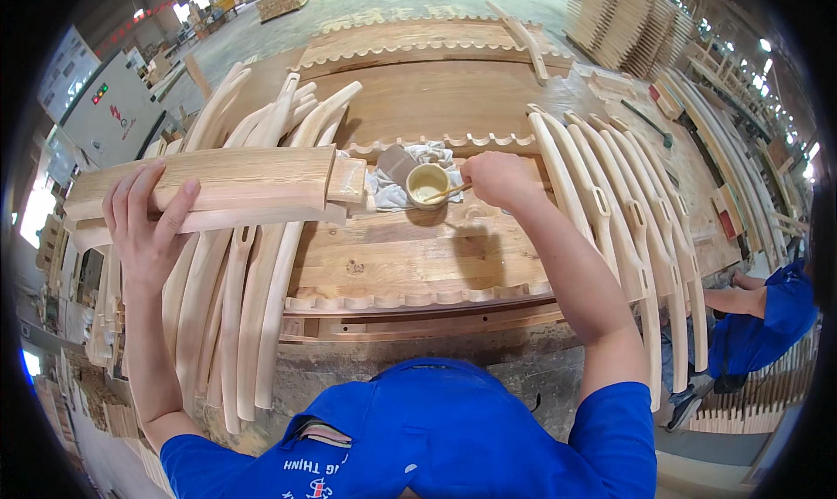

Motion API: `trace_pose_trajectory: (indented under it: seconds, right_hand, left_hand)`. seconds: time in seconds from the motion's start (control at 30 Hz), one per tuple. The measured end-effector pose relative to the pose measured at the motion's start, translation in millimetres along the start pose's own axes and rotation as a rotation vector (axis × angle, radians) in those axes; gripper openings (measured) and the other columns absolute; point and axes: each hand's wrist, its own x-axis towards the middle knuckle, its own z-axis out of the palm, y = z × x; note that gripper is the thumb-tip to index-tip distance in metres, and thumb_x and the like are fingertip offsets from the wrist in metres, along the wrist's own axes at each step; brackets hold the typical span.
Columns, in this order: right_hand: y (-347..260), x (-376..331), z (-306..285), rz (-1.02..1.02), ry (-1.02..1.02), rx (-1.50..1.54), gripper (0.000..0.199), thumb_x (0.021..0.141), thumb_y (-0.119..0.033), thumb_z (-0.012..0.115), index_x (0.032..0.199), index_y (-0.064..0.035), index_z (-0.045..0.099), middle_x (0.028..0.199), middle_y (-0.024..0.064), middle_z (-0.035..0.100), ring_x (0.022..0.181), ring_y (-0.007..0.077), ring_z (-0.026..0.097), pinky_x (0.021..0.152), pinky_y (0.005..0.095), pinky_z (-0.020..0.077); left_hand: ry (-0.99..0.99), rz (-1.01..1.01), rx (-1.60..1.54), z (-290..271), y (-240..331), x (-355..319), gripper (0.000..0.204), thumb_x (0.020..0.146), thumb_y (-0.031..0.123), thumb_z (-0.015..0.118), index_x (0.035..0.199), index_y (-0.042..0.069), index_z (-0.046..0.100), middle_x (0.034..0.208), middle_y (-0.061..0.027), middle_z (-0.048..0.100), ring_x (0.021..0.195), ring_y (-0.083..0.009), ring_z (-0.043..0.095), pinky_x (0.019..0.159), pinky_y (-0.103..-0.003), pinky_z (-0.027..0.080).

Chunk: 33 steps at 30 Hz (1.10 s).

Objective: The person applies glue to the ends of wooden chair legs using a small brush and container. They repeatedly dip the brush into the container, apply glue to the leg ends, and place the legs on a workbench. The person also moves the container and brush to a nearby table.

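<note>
Centrally, a small cup [417, 197] with pale stuff inside stands on the wooden panel [375, 259], its rim tipped into view. A thin stick [451, 190] reaches into the cup, and the right hand [499, 181], coming from the right, pinches the stick's other end with fingers curled closed. To the left, the left hand [144, 207] grips some pale wooden boards [235, 169], its fingers spread over their near side and the thumb set apart toward the right. These boards run left to right, above the left row of curved wooden pieces [270, 316]; whether they touch that row, I cannot tell. Their narrowed right ends come near the cup.

Just beside the cup, on its left and far sides, lie a crumpled whitish cloth [388, 194] and a flat brownish piece [397, 163]. Scalloped strips edge the panel near and far. More curved pieces [619, 203] line the right. Farther right is another person [763, 320] in blue; a grey cabinet [113, 107] stands far left.
</note>
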Motion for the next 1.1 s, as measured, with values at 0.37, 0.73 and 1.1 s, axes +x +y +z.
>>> trace_pose_trajectory:
  seconds: [0.37, 0.73, 1.1]
  right_hand:
    - [-0.9, -25.1, 45.6, 0.111, 0.208, 0.171, 0.012, 0.080, -0.007, 0.056, 0.086, -0.0058, 0.066, 0.086, 0.0133, 0.066, 0.085, 0.0305, 0.064, 0.074, 0.0430, 0.0514]
    - [20.0, -44.7, 107.7, 0.187, 0.217, 0.948, 0.016, 0.081, -0.014, 0.058, 0.085, 0.0008, 0.064, 0.076, 0.0144, 0.065, 0.072, 0.0273, 0.062, 0.067, 0.0373, 0.0478]
    - [27.8, -52.2, 115.5, 0.229, 0.296, 0.954, 0.019, 0.085, -0.014, 0.058, 0.096, 0.0006, 0.062, 0.078, 0.0088, 0.063, 0.072, 0.0196, 0.059, 0.065, 0.0324, 0.0463]
  left_hand:
    - [0.061, 0.004, -0.005, 7.8, -0.4, 14.8, 0.070, 0.059, 0.017, 0.077, 0.124, 0.029, 0.055, 0.118, -0.0076, 0.055, 0.105, -0.0269, 0.054, 0.088, -0.042, 0.040]
    - [-0.005, -0.013, 0.013, 3.5, -5.8, 26.8, 0.072, 0.060, 0.021, 0.077, 0.127, 0.029, 0.054, 0.118, -0.0039, 0.054, 0.106, -0.0245, 0.052, 0.090, -0.041, 0.039]
    - [-0.844, -0.286, -0.514, -9.2, -10.3, 84.9, 0.094, 0.042, 0.011, 0.086, 0.129, 0.014, 0.054, 0.110, -0.0082, 0.060, 0.102, -0.0260, 0.055, 0.090, -0.035, 0.042]
